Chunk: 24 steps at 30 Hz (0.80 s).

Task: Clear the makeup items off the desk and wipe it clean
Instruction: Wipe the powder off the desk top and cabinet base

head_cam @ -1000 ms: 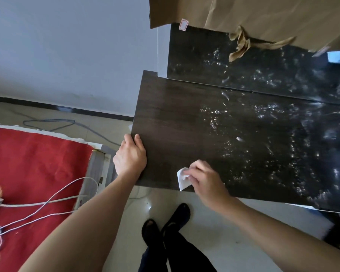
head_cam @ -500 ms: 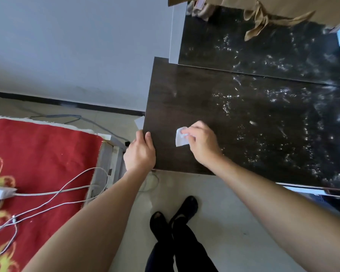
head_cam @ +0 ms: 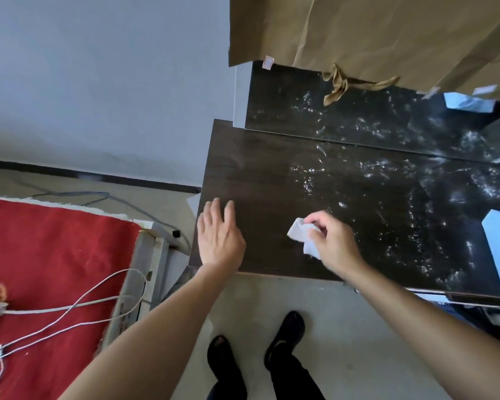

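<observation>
— Well, largest first?
— Dark desk [head_cam: 272,168], speckled with white smears [head_cam: 309,171] toward the right; red cloth [head_cam: 55,255] off to its left.
— Then the left hand [head_cam: 218,238]?
— Above the desk's near left corner, fingers [head_cam: 215,209] straight and released, holding nothing; contact with the wood unclear.
— And the right hand [head_cam: 334,243]?
— Near the front edge, fingers [head_cam: 315,223] clenched round a crumpled white wipe [head_cam: 299,233], resting on the desk.
</observation>
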{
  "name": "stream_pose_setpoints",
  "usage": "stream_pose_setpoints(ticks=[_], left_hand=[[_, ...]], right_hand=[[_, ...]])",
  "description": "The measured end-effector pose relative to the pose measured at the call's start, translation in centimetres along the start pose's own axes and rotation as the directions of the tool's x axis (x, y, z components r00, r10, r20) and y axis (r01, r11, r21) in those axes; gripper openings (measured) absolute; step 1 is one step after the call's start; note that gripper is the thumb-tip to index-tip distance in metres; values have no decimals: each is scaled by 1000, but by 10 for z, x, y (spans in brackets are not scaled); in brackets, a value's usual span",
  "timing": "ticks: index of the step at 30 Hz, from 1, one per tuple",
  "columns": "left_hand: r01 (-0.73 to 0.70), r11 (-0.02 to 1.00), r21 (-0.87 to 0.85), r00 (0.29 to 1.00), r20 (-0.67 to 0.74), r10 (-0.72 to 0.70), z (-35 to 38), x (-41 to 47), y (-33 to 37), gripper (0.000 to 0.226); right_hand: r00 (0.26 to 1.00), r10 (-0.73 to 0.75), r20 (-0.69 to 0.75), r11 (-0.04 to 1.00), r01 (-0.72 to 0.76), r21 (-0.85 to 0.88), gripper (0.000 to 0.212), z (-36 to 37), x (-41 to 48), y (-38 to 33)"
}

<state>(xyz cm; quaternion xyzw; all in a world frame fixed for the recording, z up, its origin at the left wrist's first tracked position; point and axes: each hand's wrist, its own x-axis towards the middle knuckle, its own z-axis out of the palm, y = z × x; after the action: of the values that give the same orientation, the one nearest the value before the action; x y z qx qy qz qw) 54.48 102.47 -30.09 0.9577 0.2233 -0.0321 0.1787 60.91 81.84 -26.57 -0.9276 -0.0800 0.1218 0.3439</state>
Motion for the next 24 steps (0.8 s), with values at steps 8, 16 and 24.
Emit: stream_pose_setpoints(ticks=[8, 16, 24], left_hand=[[21, 998, 58, 1000, 15, -22, 39, 13, 39, 54], [38, 993, 112, 998, -59, -32, 49, 15, 40, 54], [48, 990, 134, 996, -82, -37, 43, 16, 43, 55]], right_hand=[[973, -191, -132, 945, 145, -294, 33, -25, 155, -16], [837, -455, 304, 735, 545, -403, 51, 35, 210, -20], [918, -385, 94, 823, 388, -415, 39, -55, 215, 73]])
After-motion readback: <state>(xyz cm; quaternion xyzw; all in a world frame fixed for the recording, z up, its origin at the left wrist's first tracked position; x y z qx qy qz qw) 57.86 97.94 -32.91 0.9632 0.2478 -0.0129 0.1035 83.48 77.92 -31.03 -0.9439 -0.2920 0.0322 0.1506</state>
